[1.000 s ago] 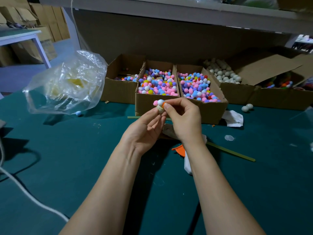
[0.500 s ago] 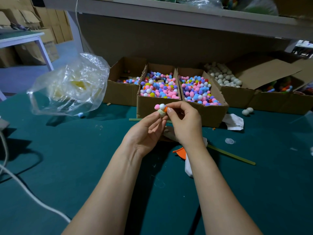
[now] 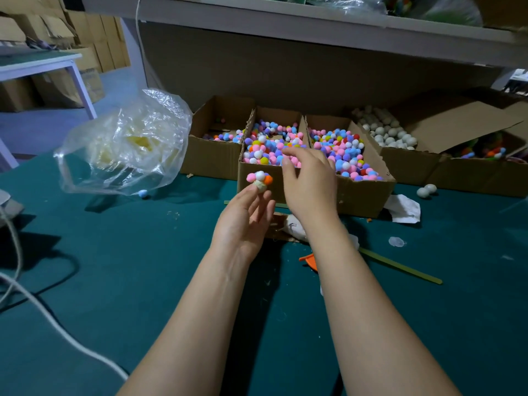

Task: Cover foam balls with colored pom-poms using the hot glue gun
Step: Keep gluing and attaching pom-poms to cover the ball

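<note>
Single view, head-worn, wide-angle. It faces forward and down across the green worktop [image 3: 100, 295] from its near edge. Forearms [image 3: 200, 324] enter from the bottom of the frame. Close range: left hand [image 3: 243, 224] with foam ball [image 3: 260, 188] sits near frame centre. Far field: row of cardboard boxes [image 3: 314, 192], with a shelf [image 3: 285, 27] along the top.

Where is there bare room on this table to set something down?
Bare cloth lies left of the left hand, between cord and bag; also near right, below the stick. Crowded by the boxes and under the right hand.
</note>
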Demonstrator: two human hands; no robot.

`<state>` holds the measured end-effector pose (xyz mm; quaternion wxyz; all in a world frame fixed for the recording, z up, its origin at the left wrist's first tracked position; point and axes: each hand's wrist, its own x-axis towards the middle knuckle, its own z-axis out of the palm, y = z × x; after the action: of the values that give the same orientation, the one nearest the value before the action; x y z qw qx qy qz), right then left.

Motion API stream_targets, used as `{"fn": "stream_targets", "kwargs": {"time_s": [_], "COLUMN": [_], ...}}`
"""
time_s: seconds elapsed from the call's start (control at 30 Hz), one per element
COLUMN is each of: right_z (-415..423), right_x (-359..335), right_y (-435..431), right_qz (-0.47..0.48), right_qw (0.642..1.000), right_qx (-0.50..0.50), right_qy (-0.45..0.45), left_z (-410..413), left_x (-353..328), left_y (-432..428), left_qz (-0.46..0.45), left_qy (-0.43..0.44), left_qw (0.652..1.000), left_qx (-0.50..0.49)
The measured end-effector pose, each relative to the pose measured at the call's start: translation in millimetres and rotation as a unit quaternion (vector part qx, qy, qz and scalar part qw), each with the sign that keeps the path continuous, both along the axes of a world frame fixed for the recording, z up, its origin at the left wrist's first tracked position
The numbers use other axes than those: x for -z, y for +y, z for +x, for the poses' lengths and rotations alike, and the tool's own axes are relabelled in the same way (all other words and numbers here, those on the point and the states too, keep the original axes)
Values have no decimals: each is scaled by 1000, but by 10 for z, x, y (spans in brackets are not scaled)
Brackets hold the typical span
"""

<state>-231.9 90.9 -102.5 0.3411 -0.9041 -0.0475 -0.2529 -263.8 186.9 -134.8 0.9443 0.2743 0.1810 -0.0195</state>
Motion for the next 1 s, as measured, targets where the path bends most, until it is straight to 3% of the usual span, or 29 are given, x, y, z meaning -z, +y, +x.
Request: {"fn": "stream_targets", "kwargs": {"time_s": [0.07, 0.17, 0.53, 0.67, 0.73, 0.8, 1.0], "right_z": [126, 251, 377, 330, 264, 174, -188], "right_x": [-72, -110, -185, -154, -120, -102, 38], "right_y": [59, 146, 198, 132, 73, 8, -157], "right_qz": [-102, -168, -196, -106, 7, 111, 239], "right_qw": [990, 966, 949, 982, 999, 993, 963], "right_qx": [40, 66, 73, 64, 31, -10, -119], "right_qy": [92, 182, 234, 140, 27, -45, 28], "left_z": [14, 22, 7, 11, 14, 15, 3], "left_x": [17, 22, 19, 24, 27, 30, 37], "left_y": [18, 14, -9, 4, 8, 5, -21], "left_qz": [-2, -1, -7, -8, -13, -18, -12], "left_qy": [7, 9, 11, 11, 8, 2, -34], "left_qw": [1000, 999, 1000, 1000, 1000, 1000, 999], "left_qx": [-26, -34, -26, -27, -26, -23, -4]}}
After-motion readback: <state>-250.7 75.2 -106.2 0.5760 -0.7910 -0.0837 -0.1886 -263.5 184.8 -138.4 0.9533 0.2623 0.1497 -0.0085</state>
